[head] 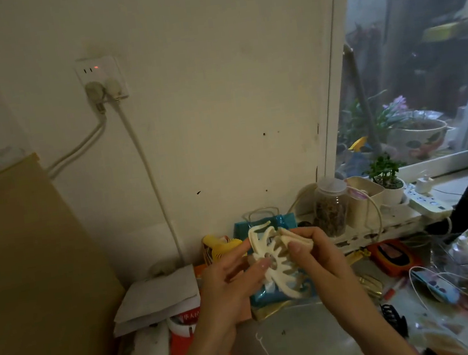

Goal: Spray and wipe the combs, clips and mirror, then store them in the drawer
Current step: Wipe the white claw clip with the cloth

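Observation:
A large cream claw hair clip (269, 257) is held up in front of me, above the cluttered desk. My left hand (231, 284) grips it near the hinge with thumb and fingers. My right hand (315, 258) pinches a folded cream cloth (293, 242) against the clip's teeth. A black claw clip (393, 318) lies on the desk at the lower right. No comb, mirror, spray bottle or drawer shows.
A blue gift bag (262, 224) stands behind the clip. A jar (331, 209), a potted plant (387, 179) and a power strip (427, 198) sit by the window sill. Papers (159, 298) lie left. Cables and small items crowd the right of the desk.

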Available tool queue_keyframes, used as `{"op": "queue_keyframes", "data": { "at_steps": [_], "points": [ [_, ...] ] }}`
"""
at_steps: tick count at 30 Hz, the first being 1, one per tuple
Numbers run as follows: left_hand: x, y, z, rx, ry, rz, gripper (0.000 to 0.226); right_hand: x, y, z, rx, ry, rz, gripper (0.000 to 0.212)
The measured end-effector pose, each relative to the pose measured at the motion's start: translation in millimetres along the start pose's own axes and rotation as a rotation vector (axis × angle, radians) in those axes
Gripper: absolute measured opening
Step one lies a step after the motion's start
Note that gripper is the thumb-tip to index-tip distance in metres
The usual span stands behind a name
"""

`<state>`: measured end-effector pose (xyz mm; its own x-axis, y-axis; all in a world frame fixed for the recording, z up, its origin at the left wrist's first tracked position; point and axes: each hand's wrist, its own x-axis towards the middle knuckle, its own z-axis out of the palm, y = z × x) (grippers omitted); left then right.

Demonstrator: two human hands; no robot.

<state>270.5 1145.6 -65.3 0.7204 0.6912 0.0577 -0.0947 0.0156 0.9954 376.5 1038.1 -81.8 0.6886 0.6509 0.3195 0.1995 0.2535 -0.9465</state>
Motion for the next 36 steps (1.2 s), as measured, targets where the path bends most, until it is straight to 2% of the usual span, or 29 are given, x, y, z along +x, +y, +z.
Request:
{"op": "queue_keyframes", "data": {
  "at_steps": [5,8,12,15,19,20,22,23,26,28,30,36],
  "points": [
    [6,26,4,-0.006,-0.006,0.091,0.034,13,-17,2,-0.044,0.022,-0.144,0.018],
    [10,40,3,0.012,-0.007,0.133,0.033,17,-27,1,-0.066,0.017,-0.218,0.028],
    [16,57,3,-0.016,0.027,0.176,0.034,19,-35,-1,-0.120,0.012,-0.270,0.031],
    [18,66,3,-0.032,0.055,0.223,0.037,20,-39,0,-0.131,0.011,-0.295,0.020],
    [23,71,2,-0.063,0.107,0.236,0.037,19,-46,-3,-0.195,0.006,-0.329,0.019],
    [23,72,2,-0.075,0.112,0.233,0.038,18,-48,-3,-0.230,0.012,-0.335,0.026],
    [24,74,0,-0.079,0.112,0.223,0.038,15,-50,-1,-0.252,0.030,-0.310,0.045],
    [23,75,1,-0.077,0.110,0.221,0.038,14,-49,-1,-0.249,0.038,-0.304,0.047],
    [21,75,2,-0.088,0.108,0.214,0.035,11,-48,-3,-0.226,0.023,-0.291,0.024],
    [19,76,1,-0.085,0.088,0.208,0.034,12,-48,-4,-0.180,-0.007,-0.247,0.028],
    [17,77,1,-0.084,0.035,0.185,0.034,15,-49,-6,-0.066,0.071,-0.216,0.031],
    [10,77,2,-0.094,-0.144,0.120,0.037,28,-59,-11,0.102,0.135,-0.117,0.026]
  ]
}}
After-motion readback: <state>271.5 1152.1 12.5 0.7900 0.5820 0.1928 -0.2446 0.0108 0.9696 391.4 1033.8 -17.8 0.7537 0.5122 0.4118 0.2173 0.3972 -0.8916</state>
